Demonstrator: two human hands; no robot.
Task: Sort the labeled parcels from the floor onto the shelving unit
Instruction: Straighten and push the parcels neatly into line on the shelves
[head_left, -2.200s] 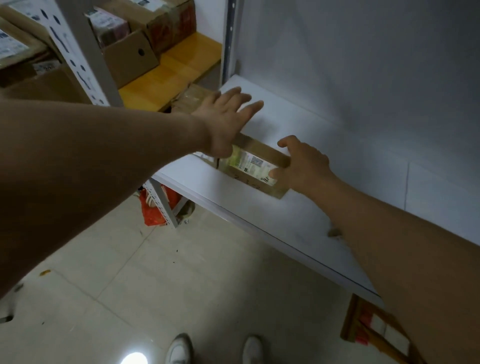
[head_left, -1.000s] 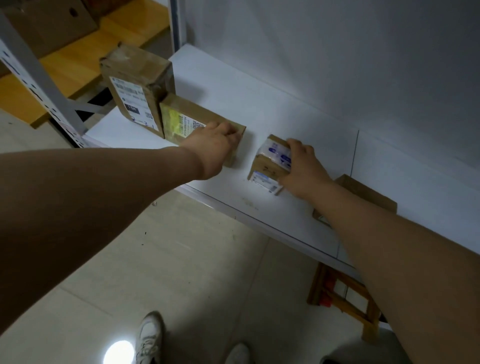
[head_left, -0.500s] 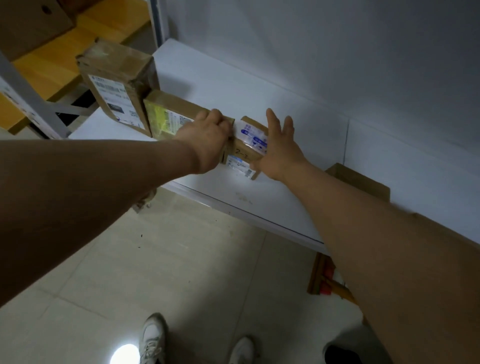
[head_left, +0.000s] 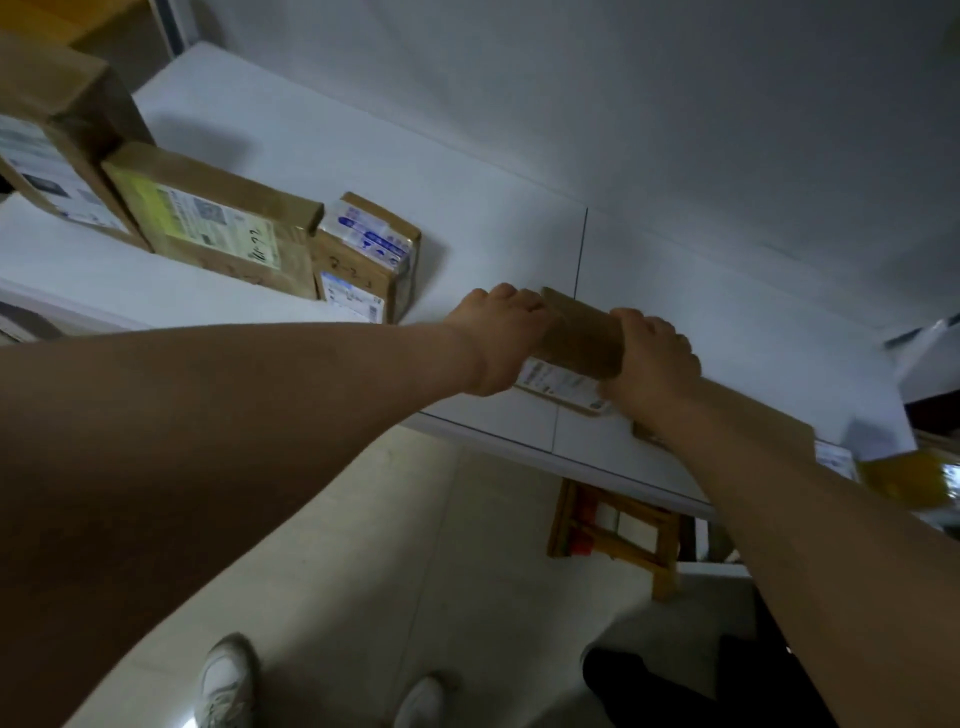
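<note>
Both hands are clamped on one brown parcel. The left hand has its fingers curled over the parcel's left end, and the right hand is curled over the right end. The parcel is on the white shelf by the near edge, with its label facing near. Further left, a big box, a medium box and a small box stand in a touching row. There's another flat parcel under the right forearm, and a wooden stool on the floor below.

The parcels are matt brown cardboard with glossy tape and paper labels; the shelf is smooth white.
</note>
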